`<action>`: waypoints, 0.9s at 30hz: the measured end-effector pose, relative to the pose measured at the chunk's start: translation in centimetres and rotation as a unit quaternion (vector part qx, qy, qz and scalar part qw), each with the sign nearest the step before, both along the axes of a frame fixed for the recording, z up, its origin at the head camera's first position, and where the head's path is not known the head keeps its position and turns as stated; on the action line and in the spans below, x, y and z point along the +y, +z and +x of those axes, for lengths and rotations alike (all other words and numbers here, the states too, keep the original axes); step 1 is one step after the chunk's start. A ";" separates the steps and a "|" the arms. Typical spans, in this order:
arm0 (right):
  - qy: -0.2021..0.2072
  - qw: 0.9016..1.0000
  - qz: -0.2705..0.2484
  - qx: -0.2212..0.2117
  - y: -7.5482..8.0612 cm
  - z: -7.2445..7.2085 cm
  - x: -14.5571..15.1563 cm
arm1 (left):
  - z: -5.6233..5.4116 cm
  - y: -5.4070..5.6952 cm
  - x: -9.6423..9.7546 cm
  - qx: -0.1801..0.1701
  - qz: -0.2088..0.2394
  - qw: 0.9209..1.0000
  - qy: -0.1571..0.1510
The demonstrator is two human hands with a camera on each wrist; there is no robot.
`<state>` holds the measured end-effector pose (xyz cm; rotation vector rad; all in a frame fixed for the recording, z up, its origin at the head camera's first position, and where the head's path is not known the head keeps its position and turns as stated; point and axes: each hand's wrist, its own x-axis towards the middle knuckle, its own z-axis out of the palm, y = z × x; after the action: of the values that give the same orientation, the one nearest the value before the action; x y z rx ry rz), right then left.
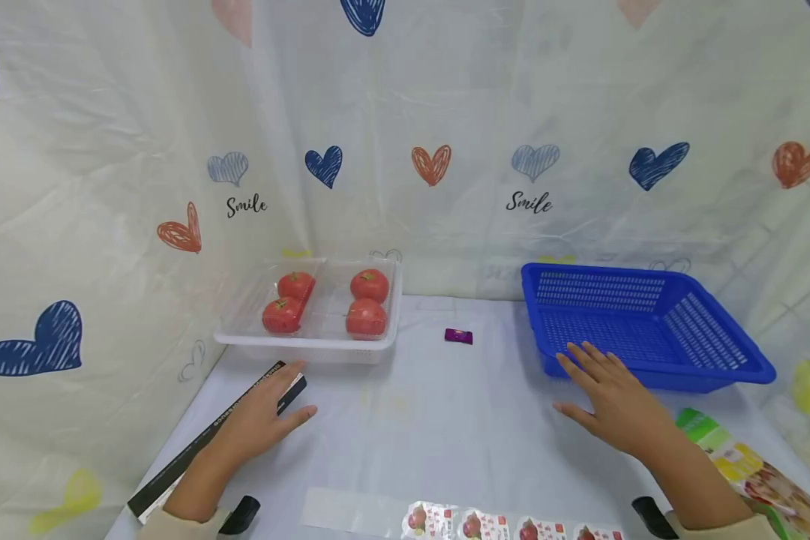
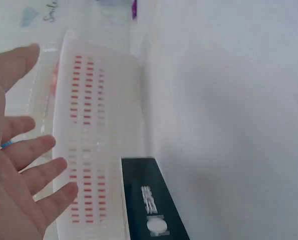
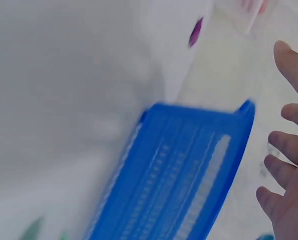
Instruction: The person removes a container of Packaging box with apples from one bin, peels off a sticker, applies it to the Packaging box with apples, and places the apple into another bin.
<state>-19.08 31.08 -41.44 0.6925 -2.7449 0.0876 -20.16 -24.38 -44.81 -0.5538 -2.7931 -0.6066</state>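
Observation:
My left hand [image 1: 259,416] is spread, its fingers straight, over a long black box [image 1: 202,439] and in front of the white basket [image 1: 324,354]. That basket holds clear plastic trays with several tomatoes [image 1: 367,319] in them. In the left wrist view the fingers [image 2: 41,175] stand apart beside the slotted wall of the basket, holding nothing. On the other side my right hand [image 1: 624,405] is outstretched at the near left part of the blue basket [image 1: 675,379]. The right wrist view has its fingers [image 3: 284,145] extended near the basket's rim, grasping nothing.
A small purple packet [image 1: 459,336] lies between the two baskets. Along the near edge is a clear strip [image 1: 351,510] with fruit stickers [image 1: 482,525]. A green and yellow printed package [image 1: 742,465] lies at the right, partly under the right forearm. A heart-patterned curtain [image 1: 445,90] closes the back.

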 end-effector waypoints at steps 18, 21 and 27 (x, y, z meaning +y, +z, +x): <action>0.056 0.976 -0.134 -0.165 1.8 -11.0 -13.3 | -3.6 3.3 1.5 -0.284 0.533 0.796 0.037; 0.053 0.966 -0.162 -0.194 1.5 -12.5 -15.1 | -4.1 3.7 1.6 -0.307 0.592 0.745 0.015; 0.025 0.944 -0.226 -0.239 1.5 -15.1 -19.0 | -5.5 4.0 2.4 -0.322 0.678 0.661 -0.005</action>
<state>-34.14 12.06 -39.90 0.6733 -2.9718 0.9826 -25.67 -21.97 -40.84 0.0502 -1.7711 -2.8432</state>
